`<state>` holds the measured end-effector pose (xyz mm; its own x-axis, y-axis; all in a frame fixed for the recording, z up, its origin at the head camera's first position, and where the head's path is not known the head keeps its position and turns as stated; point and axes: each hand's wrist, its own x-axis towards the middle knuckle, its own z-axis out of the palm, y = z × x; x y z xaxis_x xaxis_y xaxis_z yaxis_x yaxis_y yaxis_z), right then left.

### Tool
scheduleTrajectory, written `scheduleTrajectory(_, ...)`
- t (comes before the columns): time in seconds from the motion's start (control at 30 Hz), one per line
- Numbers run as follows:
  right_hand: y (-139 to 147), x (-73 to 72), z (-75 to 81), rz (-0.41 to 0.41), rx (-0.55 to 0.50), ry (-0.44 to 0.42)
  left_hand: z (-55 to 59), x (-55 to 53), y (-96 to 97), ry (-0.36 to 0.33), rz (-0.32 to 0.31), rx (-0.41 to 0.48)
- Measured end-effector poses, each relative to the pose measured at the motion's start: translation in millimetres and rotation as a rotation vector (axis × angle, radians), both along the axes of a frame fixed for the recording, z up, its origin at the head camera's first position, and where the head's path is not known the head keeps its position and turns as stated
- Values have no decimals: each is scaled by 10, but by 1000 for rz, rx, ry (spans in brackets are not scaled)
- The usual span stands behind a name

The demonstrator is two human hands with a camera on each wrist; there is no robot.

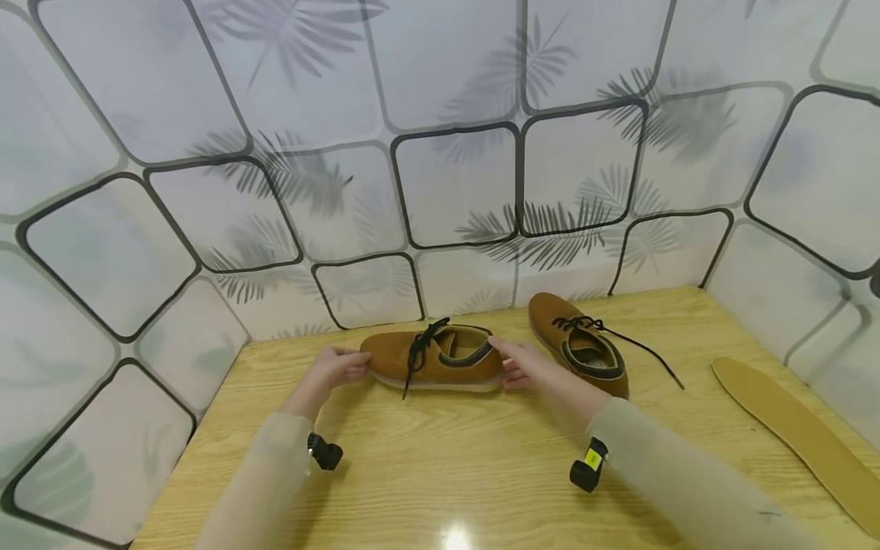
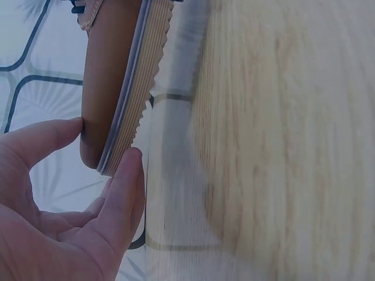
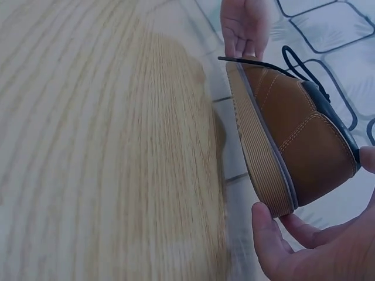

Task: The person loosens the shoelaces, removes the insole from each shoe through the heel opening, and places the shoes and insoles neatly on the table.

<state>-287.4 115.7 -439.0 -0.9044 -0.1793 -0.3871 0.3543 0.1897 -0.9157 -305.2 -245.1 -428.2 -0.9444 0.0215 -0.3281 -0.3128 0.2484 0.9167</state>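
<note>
A brown lace-up shoe (image 1: pixel 450 373) with a dark collar and tied black laces lies between both hands, toe to the left, near the back of the table. At the toe, the left hand (image 1: pixel 334 365) holds it with the thumb on the upper and fingers under the ridged sole (image 2: pixel 136 88). The right hand (image 1: pixel 528 367) grips the heel, its thumb at the collar and its fingers at the sole's back end. In both wrist views a gap shows between the sole and the tabletop.
Behind the right hand stands a second brown shoe (image 1: pixel 550 321), its black lace (image 1: pixel 649 350) loose and trailing right. A tan insole (image 1: pixel 791 424) lies on the wooden table (image 1: pixel 440 458) at the right. A patterned wall (image 1: pixel 461 191) borders the table's back and right side.
</note>
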Motion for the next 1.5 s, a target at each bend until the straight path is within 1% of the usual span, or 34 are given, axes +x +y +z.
scheduleTrajectory(0.07,31,25,22,9,-2,2,15,43,-11,13,-40,-26)
scheduleTrajectory(0.17,78,70,59,24,6,10,36,105,-21,27,-83,-56)
scheduleTrajectory(0.5,209,268,188,111,16,35,86,334,-62,41,-119,-100)
scheduleTrajectory(0.73,290,383,209,133,11,60,111,518,-48,35,-146,-94)
scheduleTrajectory(0.87,331,451,221,129,0,53,77,605,-46,28,-155,-86)
scheduleTrajectory(0.93,354,489,222,128,-17,40,59,645,-53,29,-172,-77)
scheduleTrajectory(1.03,389,543,213,150,-34,33,47,712,-72,31,-204,-70)
scheduleTrajectory(1.2,430,635,196,191,-53,39,49,832,-108,13,-246,-50)
scheduleTrajectory(1.33,470,704,187,205,-54,40,37,918,-101,-9,-261,-28)
scheduleTrajectory(1.5,539,786,184,200,-46,31,-18,989,-61,-9,-273,-4)
